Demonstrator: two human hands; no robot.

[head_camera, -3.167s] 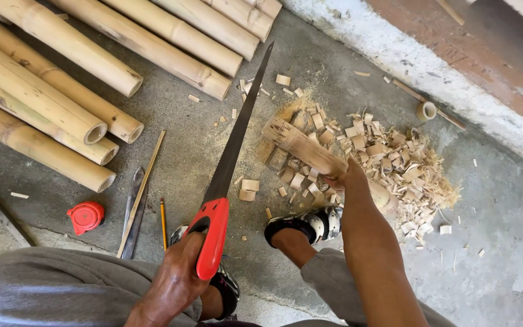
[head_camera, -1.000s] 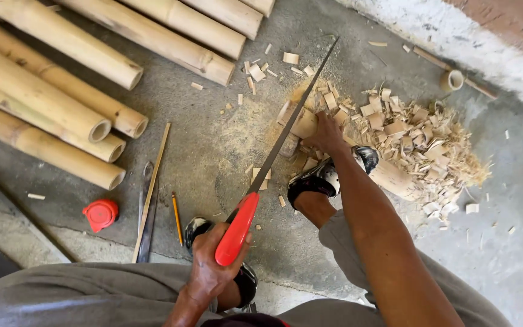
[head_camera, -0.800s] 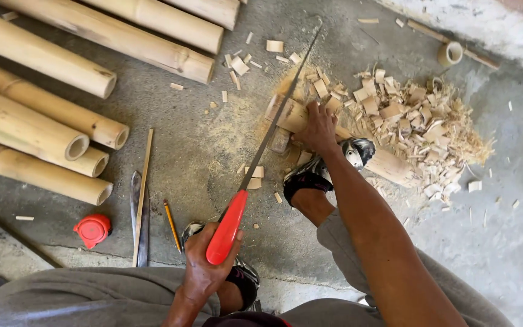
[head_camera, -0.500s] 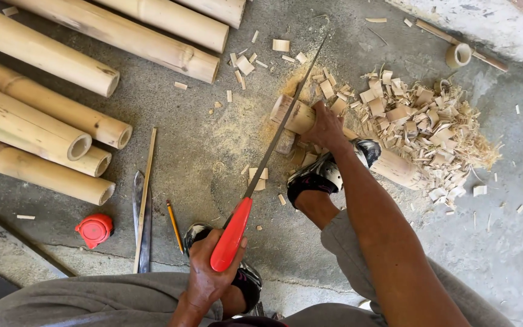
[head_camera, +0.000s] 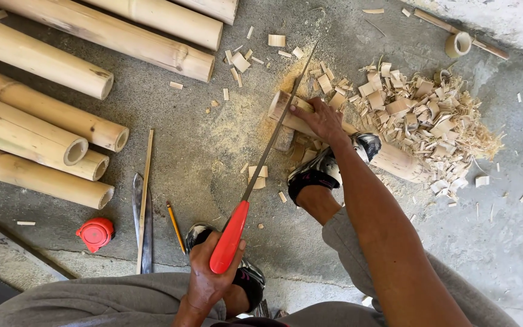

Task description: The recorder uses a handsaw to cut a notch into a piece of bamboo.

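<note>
My left hand (head_camera: 208, 275) grips the red handle of a hand saw (head_camera: 261, 166). Its long blade runs up and to the right and crosses a short bamboo piece (head_camera: 286, 114) lying on the concrete floor. My right hand (head_camera: 321, 118) presses down on that bamboo piece just right of the blade. My right foot in a black shoe (head_camera: 322, 169) rests against the same piece, and my left shoe (head_camera: 246, 280) shows partly under the saw handle. Sawdust lies around the cut.
Several long bamboo poles (head_camera: 37, 127) lie at the left and top. A pile of bamboo chips and shavings (head_camera: 431, 121) sits at the right. A flat blade (head_camera: 139, 212), a thin wooden strip (head_camera: 145, 181), a pencil (head_camera: 175, 225) and a red round object (head_camera: 95, 233) lie near my left knee.
The saw has kept moving back and forth across the bamboo piece. My right hand stays pressed on it, and the view has shifted slightly.
</note>
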